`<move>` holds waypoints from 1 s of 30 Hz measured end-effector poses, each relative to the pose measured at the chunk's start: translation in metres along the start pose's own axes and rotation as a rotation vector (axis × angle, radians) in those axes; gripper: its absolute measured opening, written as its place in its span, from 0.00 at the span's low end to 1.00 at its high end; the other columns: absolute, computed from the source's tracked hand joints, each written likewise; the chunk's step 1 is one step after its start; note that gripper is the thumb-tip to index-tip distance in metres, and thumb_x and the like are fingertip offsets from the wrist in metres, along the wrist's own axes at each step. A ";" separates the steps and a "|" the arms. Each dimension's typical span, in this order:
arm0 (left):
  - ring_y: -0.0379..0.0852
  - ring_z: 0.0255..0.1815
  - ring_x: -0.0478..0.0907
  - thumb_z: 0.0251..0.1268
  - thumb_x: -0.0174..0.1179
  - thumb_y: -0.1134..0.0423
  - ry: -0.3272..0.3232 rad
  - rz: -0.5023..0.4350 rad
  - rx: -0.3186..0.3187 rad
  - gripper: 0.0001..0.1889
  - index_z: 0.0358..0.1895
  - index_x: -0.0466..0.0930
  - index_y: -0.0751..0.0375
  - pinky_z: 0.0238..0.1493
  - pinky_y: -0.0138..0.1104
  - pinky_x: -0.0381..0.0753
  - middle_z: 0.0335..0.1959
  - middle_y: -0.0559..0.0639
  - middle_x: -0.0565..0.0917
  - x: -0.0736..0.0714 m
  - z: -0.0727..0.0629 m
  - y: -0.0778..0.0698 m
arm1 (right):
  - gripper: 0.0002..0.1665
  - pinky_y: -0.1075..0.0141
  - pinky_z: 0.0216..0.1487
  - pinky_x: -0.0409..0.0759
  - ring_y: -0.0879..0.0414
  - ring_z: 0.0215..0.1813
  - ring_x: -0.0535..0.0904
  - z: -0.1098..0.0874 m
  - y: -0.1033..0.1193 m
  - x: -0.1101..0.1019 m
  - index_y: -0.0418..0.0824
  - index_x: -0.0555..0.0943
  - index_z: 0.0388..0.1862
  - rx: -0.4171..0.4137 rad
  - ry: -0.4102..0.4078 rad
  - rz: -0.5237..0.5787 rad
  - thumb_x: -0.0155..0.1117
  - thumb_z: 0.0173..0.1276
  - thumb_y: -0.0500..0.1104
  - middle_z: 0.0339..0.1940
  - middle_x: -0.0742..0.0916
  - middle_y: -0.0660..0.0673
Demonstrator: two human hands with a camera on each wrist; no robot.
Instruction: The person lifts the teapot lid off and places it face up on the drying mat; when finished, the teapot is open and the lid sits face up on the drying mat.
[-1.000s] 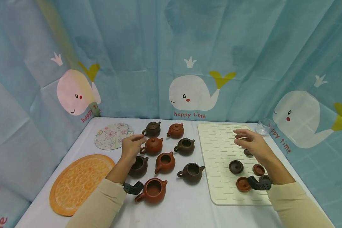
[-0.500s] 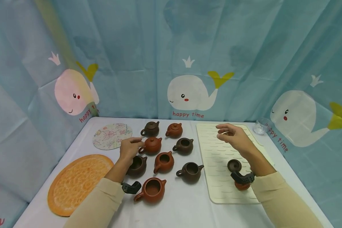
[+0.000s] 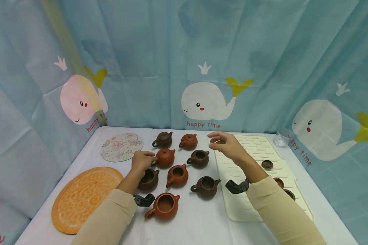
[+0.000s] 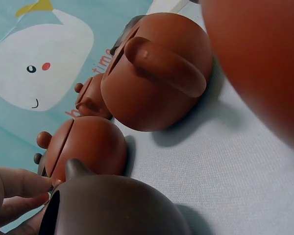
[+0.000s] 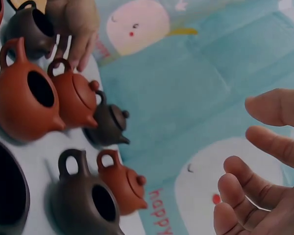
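Note:
My left hand pinches the handle of a red-brown lidded teapot; in the left wrist view the fingers meet that handle, partly hidden by a dark open teapot. My right hand hovers near the mat's left edge, fingers loosely bent and apart; the right wrist view shows nothing between them. Close to its left are a dark open teapot and a small red lidded teapot. A dark lidded teapot stands behind the pinched one.
Open teapots stand nearer: red, dark, dark and red. Lids, including a dark lid, lie on a cream mat. A clear bowl, orange mat and patterned mat lie around.
My right hand has moved left from above the lids toward the teapots. My left hand has come down from above onto the red lidded teapot's handle.

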State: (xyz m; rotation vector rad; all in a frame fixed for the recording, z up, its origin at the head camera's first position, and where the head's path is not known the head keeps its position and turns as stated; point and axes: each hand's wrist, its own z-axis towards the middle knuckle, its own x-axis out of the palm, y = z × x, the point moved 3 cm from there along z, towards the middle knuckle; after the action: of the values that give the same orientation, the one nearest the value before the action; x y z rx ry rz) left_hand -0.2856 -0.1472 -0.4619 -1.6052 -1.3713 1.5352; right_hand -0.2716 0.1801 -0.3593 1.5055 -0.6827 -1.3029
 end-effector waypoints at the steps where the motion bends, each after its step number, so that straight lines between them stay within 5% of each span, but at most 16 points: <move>1: 0.54 0.45 0.75 0.57 0.65 0.69 0.000 0.014 -0.010 0.12 0.45 0.86 0.65 0.46 0.43 0.73 0.47 0.61 0.81 0.000 0.000 0.000 | 0.23 0.49 0.50 0.73 0.46 0.49 0.78 0.003 0.000 0.005 0.40 0.77 0.59 0.001 0.004 -0.001 0.66 0.65 0.40 0.51 0.80 0.36; 8: 0.53 0.43 0.75 0.57 0.65 0.69 -0.004 0.065 -0.037 0.09 0.41 0.86 0.65 0.45 0.43 0.72 0.44 0.60 0.82 0.002 0.003 0.004 | 0.21 0.57 0.40 0.75 0.47 0.47 0.77 0.027 -0.005 0.035 0.41 0.79 0.57 0.015 0.024 0.017 0.67 0.65 0.41 0.47 0.81 0.38; 15: 0.53 0.42 0.76 0.57 0.66 0.68 -0.012 0.085 -0.013 0.06 0.37 0.87 0.65 0.45 0.44 0.71 0.37 0.57 0.84 0.002 0.004 0.004 | 0.18 0.53 0.53 0.74 0.49 0.53 0.76 0.046 -0.007 0.063 0.41 0.80 0.55 0.012 0.034 0.012 0.67 0.66 0.40 0.49 0.83 0.43; 30: 0.53 0.42 0.76 0.58 0.65 0.68 -0.004 0.100 -0.029 0.06 0.37 0.87 0.65 0.45 0.44 0.72 0.36 0.56 0.84 0.001 0.001 0.002 | 0.19 0.61 0.41 0.76 0.52 0.37 0.78 0.070 -0.020 0.116 0.38 0.80 0.53 -0.007 0.066 0.013 0.67 0.62 0.35 0.32 0.83 0.43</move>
State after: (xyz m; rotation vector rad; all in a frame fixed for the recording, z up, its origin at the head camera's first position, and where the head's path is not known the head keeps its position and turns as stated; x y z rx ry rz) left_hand -0.2861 -0.1473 -0.4647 -1.7131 -1.3396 1.5833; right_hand -0.3113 0.0631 -0.4180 1.5285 -0.6439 -1.2395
